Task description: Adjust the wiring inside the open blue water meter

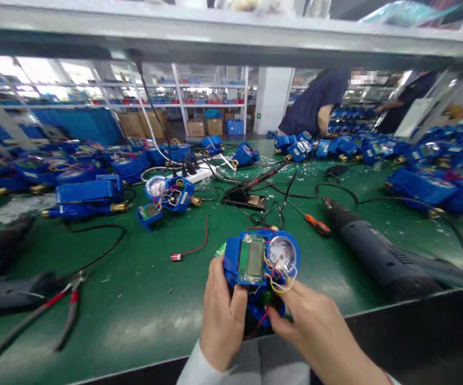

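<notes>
I hold a blue meter unit (pixel 260 262) in both hands at the near edge of the green workbench (pixel 143 299), just above my lap. My left hand (pixel 221 318) wraps its left side, thumb pressed up against the housing below the green LCD board (pixel 251 258). My right hand (pixel 315 331) comes in from the lower right, fingers closed on the underside of the unit, near a loose bundle of yellow, red and blue wires (pixel 278 275). The round clear dial (pixel 282 252) sits to the right of the board, facing up at me.

On the bench: red-handled pliers (pixel 61 307) lie well to my left; a small red-wired component (pixel 176 257) lies just beyond my left hand; an orange screwdriver (pixel 315 224) and a dark heat gun (pixel 371 251) lie to my right. A second opened meter (pixel 167 198) rests farther back, beside a white power strip (pixel 197 174). Many blue meters (pixel 87 195) are heaped along the left and right edges. A person in dark blue (pixel 315 101) bends over the far end.
</notes>
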Tool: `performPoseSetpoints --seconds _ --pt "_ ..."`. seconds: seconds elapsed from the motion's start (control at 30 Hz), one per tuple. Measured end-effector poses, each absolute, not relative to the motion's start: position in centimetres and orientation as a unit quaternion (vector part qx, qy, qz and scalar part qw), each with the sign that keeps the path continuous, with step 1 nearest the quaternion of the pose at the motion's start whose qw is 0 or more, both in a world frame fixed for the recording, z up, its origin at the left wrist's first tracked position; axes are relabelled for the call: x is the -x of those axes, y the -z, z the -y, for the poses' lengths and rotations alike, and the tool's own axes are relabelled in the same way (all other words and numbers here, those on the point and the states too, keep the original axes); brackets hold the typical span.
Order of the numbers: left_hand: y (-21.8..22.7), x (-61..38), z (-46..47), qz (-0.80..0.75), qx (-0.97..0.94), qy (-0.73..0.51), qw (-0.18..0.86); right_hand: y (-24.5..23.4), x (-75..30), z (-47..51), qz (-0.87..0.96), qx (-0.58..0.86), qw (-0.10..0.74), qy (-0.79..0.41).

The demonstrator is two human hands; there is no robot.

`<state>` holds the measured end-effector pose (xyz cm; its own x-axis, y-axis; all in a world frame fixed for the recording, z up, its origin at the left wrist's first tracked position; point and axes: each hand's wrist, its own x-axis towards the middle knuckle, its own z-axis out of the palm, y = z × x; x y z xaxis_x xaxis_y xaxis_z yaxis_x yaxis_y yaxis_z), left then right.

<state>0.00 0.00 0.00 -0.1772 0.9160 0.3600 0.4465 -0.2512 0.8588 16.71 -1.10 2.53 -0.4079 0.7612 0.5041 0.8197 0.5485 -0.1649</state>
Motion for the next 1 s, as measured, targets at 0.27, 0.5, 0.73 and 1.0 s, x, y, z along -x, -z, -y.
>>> performPoseSetpoints --seconds 0.27,0.5,0.73,1.0 --pt "0.1 -2.2 -0.5 -0.602 -0.536 -0.565 0.176 -2.9 -16.0 1.6 0.812 0.498 0.303 0.026" --pt "-0.1 -1.9 -0.4 -0.599 -0.545 -0.555 0.191 -3.7 -16.5 0.6 0.816 0.533 0.218 0.046" --pt "-0.2 -2.6 -0.7 -0.614 -0.516 -0.567 0.185 -3.9 -16.0 0.4 0.794 0.58 0.183 -0.018" --pt "-0.3 -2.4 -0.8 -0.614 -0.514 -0.562 0.206 -6.6 -17.1 -0.7 0.816 0.575 0.01 -0.058"
